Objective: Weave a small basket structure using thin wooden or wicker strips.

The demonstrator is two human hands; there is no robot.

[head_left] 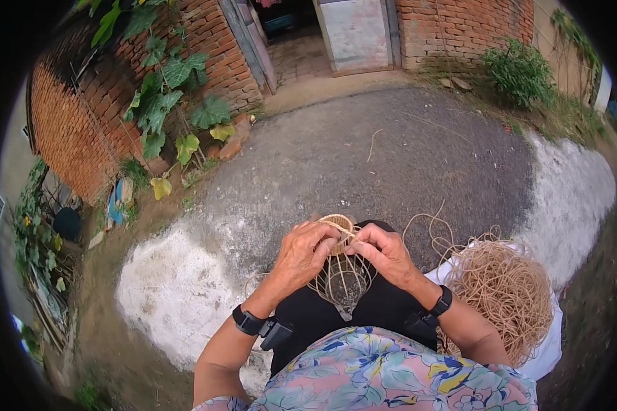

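A small, partly woven basket (337, 220) of tan cord is held over my lap, between my knees. Its woven part faces away from me, and long bare spokes (343, 282) fan out toward me. My left hand (303, 252) is closed on the basket's left side, thumb and fingers pinched at the woven edge. On the other side my right hand (385, 255) pinches a strand of cord at that same edge. The fingertips of both hands nearly meet there and partly hide the weave.
At my right a large tangled heap of tan cord (504, 294) lies on a white sheet (550, 342), with loops trailing toward my right knee. Ahead are an open doorway (298, 51) and brick walls (452, 31). Leafy vines (168, 82) grow at the left, a bush (521, 74) at the right.
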